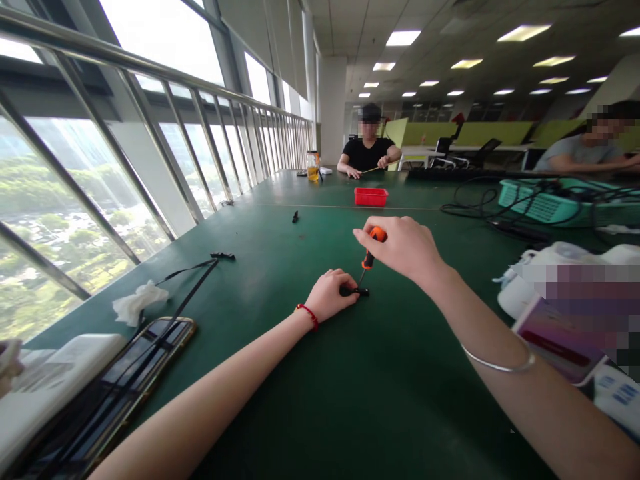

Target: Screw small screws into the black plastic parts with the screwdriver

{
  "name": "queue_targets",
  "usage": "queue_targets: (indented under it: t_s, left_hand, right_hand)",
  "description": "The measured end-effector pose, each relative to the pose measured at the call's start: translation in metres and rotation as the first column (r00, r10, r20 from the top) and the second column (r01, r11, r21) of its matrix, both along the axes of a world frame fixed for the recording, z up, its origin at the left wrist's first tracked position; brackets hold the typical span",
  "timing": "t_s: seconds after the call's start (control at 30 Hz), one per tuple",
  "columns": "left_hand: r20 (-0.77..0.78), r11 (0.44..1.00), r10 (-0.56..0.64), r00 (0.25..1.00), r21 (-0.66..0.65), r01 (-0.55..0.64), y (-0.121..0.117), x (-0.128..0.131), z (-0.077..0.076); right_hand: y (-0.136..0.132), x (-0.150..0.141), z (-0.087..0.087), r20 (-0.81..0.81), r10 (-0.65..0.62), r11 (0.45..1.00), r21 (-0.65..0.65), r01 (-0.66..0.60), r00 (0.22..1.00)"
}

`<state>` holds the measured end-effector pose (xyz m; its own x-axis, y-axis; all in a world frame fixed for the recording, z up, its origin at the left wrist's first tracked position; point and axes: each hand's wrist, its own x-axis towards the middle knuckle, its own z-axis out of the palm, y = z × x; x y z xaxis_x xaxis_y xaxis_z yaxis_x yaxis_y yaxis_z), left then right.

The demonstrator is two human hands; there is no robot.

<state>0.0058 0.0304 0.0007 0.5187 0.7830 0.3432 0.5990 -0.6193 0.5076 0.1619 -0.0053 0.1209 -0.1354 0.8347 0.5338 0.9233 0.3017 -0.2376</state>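
Observation:
My right hand (407,247) is closed around the handle of an orange and black screwdriver (369,259). The shaft slants down so that its tip meets a small black part (361,292) on the green table (280,400). With its fingers closed, my left hand (334,295) grips that small black part and holds it against the tabletop. Its exact kind is too small to make out, and my fingers cover its left portion. Farther off on the table lies another small black piece (295,217).
A red tray (371,197) sits ahead, near a co-worker (370,150). At right are a turquoise basket (543,200), black cables and white packages. A phone (150,347) with a black strap (197,287) and crumpled tissue (140,301) lie left, beside the railing (200,100).

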Motion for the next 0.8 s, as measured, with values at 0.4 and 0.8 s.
queue_targets:
  t_s: [0.4,0.8]
  left_hand:
    - [0.058,0.996,0.015,0.998,-0.091,-0.009,-0.0012,0.0001,0.0051]
    - [0.076,0.998,-0.015,0.997,-0.063,0.020,0.0008,-0.0011,0.0016]
  right_hand:
    - [-0.0024,0.0021,0.0023,0.102,0.009,0.999,-0.051,-0.004,0.995]
    - [-0.0040,-0.0067,-0.0013,0.042,0.084,0.995,-0.059,-0.082,0.996]
